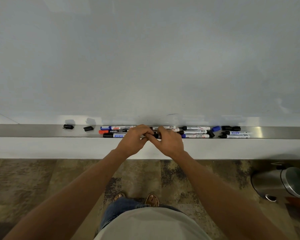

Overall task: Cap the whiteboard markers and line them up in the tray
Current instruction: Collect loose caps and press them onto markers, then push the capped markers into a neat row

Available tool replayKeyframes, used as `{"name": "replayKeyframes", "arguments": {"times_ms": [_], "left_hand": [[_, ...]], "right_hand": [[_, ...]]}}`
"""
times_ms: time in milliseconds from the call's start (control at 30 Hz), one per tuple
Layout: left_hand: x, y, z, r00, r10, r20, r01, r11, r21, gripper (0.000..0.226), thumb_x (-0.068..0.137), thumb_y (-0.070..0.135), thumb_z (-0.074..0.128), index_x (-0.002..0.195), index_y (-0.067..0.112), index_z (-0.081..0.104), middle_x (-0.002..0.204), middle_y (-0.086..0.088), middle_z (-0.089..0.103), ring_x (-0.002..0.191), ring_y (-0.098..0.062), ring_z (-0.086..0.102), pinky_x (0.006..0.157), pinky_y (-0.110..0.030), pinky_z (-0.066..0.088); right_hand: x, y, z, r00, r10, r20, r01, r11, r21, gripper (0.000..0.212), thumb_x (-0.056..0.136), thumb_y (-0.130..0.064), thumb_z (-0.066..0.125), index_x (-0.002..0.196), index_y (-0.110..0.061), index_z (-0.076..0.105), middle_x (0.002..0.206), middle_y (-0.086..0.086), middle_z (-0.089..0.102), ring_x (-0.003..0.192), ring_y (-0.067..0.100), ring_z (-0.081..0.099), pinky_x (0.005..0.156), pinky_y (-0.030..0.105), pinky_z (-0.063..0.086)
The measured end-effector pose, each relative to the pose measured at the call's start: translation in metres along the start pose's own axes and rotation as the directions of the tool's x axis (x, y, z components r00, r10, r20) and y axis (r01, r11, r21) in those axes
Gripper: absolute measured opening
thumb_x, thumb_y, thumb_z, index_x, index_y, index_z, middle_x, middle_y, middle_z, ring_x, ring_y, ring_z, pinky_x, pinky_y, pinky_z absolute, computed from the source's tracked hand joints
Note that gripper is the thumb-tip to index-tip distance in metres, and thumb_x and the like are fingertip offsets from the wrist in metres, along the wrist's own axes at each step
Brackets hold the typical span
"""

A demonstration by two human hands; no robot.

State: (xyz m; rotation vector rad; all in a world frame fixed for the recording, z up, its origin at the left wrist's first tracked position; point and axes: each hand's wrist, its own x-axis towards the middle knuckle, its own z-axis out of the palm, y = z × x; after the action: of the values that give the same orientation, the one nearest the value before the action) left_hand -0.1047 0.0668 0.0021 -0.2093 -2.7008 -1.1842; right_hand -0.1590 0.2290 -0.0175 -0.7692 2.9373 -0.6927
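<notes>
A long metal tray runs along the bottom of the whiteboard. My left hand and my right hand meet over its middle, both gripping one marker with a black cap; my fingers hide most of its body. Left of my hands lie three capped markers side by side: blue, red and black. To the right lie several more markers, some with bare tips. Loose caps rest in the tray: two black at left, a blue one and black ones at right.
The whiteboard fills the upper view. A white ledge sits below the tray. A steel pedal bin stands on the patterned carpet at the right. My feet in sandals are below.
</notes>
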Motion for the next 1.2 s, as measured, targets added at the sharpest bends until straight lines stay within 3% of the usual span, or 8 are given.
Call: {"name": "replayKeyframes", "arguments": {"times_ms": [133,233,333,533,700,900,1067,1200], "left_hand": [[-0.009,-0.013,0.002,0.999,-0.029,-0.039,0.033,0.993,0.113,0.022,0.083,0.004,0.068,0.104,0.010,0.069,0.103,-0.005,0.068,0.093,-0.020,0.060,0.085,-0.024,0.043],[-0.017,-0.027,-0.002,0.988,-0.088,-0.123,0.113,0.969,0.221,0.025,0.084,0.010,0.067,0.109,0.011,0.066,0.112,-0.006,0.065,0.102,-0.024,0.059,0.091,-0.028,0.042],[-0.025,-0.043,-0.009,0.967,-0.175,-0.184,0.227,0.921,0.317,0.034,0.086,0.022,0.068,0.118,0.012,0.063,0.124,-0.007,0.061,0.115,-0.026,0.054,0.099,-0.041,0.043],[-0.044,-0.059,-0.010,0.971,-0.212,-0.111,0.238,0.819,0.522,0.053,0.091,0.048,0.052,0.134,0.016,0.048,0.139,-0.005,0.049,0.131,-0.026,0.040,0.109,-0.043,0.029],[-0.055,-0.063,-0.005,0.960,-0.277,-0.043,0.245,0.755,0.608,0.071,0.093,0.060,0.025,0.147,0.014,0.027,0.154,-0.007,0.029,0.144,-0.025,0.019,0.116,-0.046,0.017],[-0.058,-0.068,-0.005,0.948,-0.315,-0.053,0.269,0.696,0.666,0.075,0.093,0.061,0.020,0.150,0.013,0.011,0.159,-0.005,0.011,0.146,-0.019,-0.002,0.119,-0.044,0.005],[-0.060,-0.070,0.000,0.932,-0.362,-0.017,0.272,0.668,0.693,0.078,0.094,0.062,0.021,0.151,0.011,0.005,0.160,-0.007,0.002,0.146,-0.022,-0.007,0.119,-0.044,0.000],[-0.059,-0.069,0.003,0.928,-0.372,0.010,0.262,0.673,0.692,0.077,0.094,0.059,0.024,0.150,0.009,0.005,0.159,-0.010,0.000,0.146,-0.024,-0.009,0.119,-0.045,-0.003]], "right_hand": [[-0.001,0.013,0.006,0.975,-0.224,-0.004,0.224,0.974,-0.021,0.035,0.096,-0.042,0.049,0.098,-0.008,0.057,0.086,0.009,0.067,0.075,0.029,0.061,0.064,0.036,0.040],[-0.002,0.023,0.011,0.964,-0.266,-0.008,0.263,0.957,-0.123,0.020,0.092,-0.022,0.060,0.107,-0.008,0.061,0.095,0.013,0.066,0.087,0.033,0.060,0.077,0.042,0.044],[-0.002,0.030,0.013,0.961,-0.277,-0.028,0.267,0.947,-0.180,0.017,0.087,-0.014,0.067,0.103,-0.010,0.064,0.095,0.010,0.065,0.087,0.031,0.060,0.076,0.041,0.045],[-0.003,0.030,0.017,0.958,-0.274,-0.091,0.259,0.954,-0.149,0.021,0.077,-0.006,0.076,0.098,-0.008,0.071,0.100,0.013,0.066,0.092,0.034,0.061,0.076,0.042,0.048],[-0.009,0.025,0.025,0.951,-0.293,-0.098,0.280,0.951,-0.134,0.047,0.067,0.017,0.071,0.110,-0.001,0.067,0.112,0.019,0.065,0.104,0.037,0.061,0.088,0.044,0.049],[-0.019,0.027,0.026,0.980,-0.184,-0.076,0.169,0.970,-0.172,0.048,0.094,-0.028,0.057,0.134,-0.002,0.050,0.133,0.018,0.055,0.126,0.033,0.048,0.107,0.048,0.038],[-0.025,0.025,0.034,0.982,-0.163,0.100,0.181,0.960,-0.215,0.065,0.099,-0.048,0.034,0.148,-0.007,0.024,0.155,0.014,0.026,0.145,0.027,0.017,0.118,0.045,0.009],[-0.025,0.018,0.042,0.972,-0.172,0.159,0.207,0.949,-0.237,0.069,0.099,-0.054,0.022,0.150,-0.010,0.008,0.159,0.009,0.009,0.146,0.022,-0.001,0.119,0.041,0.001]]}}
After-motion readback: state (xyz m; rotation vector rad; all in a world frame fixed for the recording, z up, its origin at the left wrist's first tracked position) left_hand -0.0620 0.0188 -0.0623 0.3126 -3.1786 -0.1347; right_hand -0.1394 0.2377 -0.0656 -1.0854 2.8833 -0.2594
